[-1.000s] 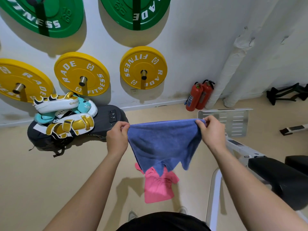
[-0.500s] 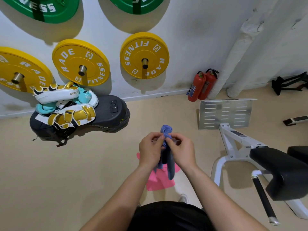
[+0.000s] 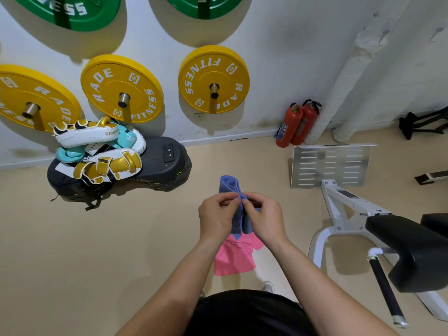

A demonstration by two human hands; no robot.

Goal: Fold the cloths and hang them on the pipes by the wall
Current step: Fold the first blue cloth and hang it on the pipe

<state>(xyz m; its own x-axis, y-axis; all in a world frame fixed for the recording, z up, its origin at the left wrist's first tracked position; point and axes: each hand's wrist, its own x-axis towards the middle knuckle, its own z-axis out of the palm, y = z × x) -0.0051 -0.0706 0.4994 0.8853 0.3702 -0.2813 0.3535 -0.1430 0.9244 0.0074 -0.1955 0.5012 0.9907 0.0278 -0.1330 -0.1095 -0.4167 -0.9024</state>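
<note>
A blue cloth (image 3: pixel 229 184) hangs folded in half between my two hands at waist height. My left hand (image 3: pixel 216 217) and my right hand (image 3: pixel 264 217) pinch its top corners together, fingertips touching. A loop of the cloth sticks up above my fingers; the rest hangs down between my palms. A pink cloth (image 3: pixel 234 259) lies crumpled on the floor right below. Two white wrapped pipes (image 3: pixel 344 76) run up the wall at the far right.
Yellow weight plates (image 3: pixel 213 80) and green ones hang on pegs on the white wall. A dark pad stacked with boxing mitts (image 3: pixel 97 151) lies at the left. Two red fire extinguishers (image 3: pixel 294 124) stand by the pipes. A white gym machine with a black seat (image 3: pixel 409 248) stands at the right.
A second ago I held the blue cloth spread wide by its two top corners. My hands have come together, folding it in half, and the view has tilted down slightly.
</note>
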